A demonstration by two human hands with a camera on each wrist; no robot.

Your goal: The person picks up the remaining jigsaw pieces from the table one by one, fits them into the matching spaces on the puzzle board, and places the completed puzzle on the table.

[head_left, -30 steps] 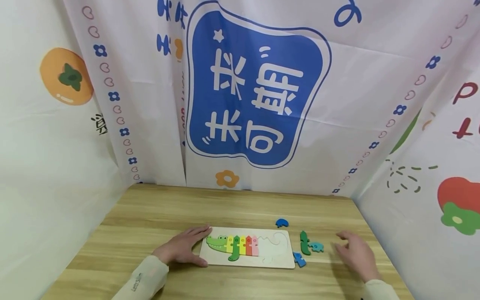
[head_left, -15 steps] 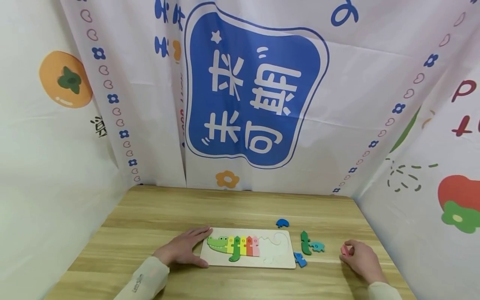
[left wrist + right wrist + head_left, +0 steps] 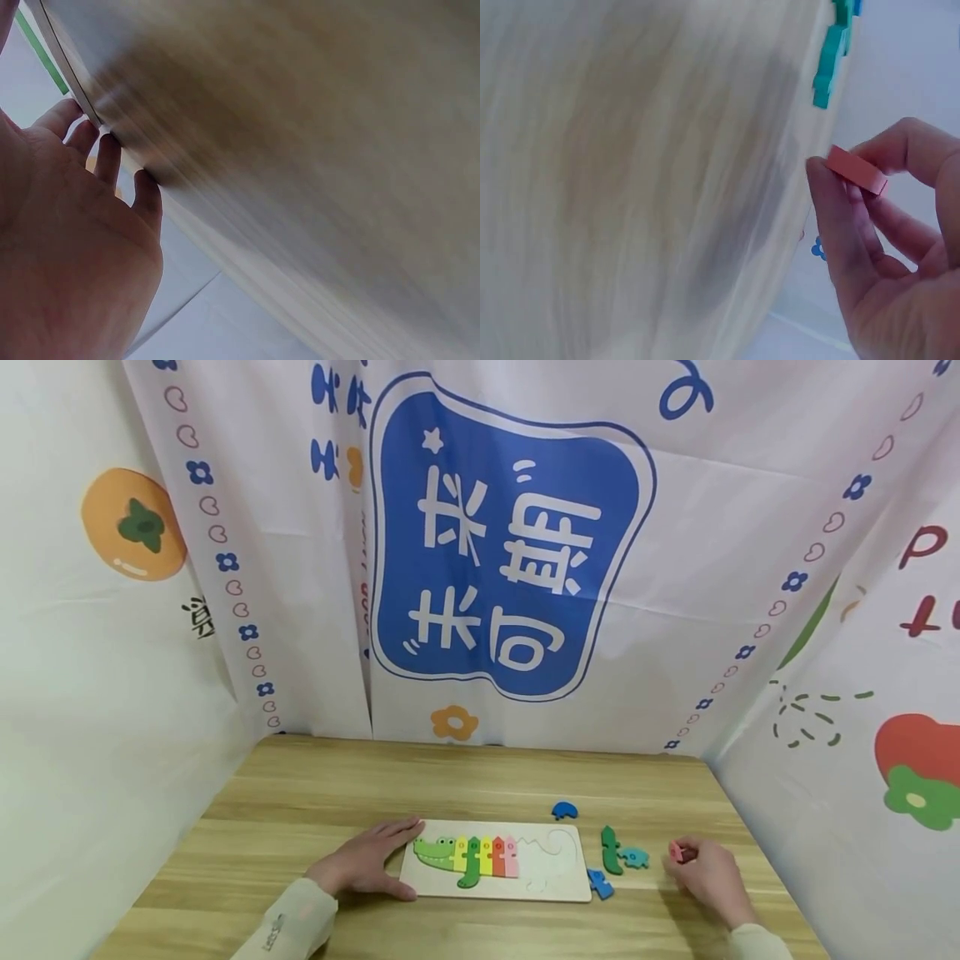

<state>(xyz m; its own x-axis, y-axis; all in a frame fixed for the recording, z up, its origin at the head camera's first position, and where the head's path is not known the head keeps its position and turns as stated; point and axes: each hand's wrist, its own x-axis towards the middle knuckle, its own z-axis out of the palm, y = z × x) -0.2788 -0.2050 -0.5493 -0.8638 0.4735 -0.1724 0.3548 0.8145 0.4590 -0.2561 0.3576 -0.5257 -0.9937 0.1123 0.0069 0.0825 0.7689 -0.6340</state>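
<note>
A wooden puzzle board lies on the table with a crocodile head and coloured body pieces set in its left half. My left hand rests flat on the table, fingers straight against the board's left edge. My right hand is right of the board and pinches a small pink piece between thumb and fingers. Loose pieces lie between board and right hand: a dark green one, a teal one, a blue one.
Another blue piece sits just behind the board. The wooden table is boxed in by printed cloth walls at the back and both sides, with the right wall close to my right hand.
My right hand reached right over the table, closed its fingers on the pink piece, and has lifted it slightly leftward. The left hand has stayed at the board's edge.
</note>
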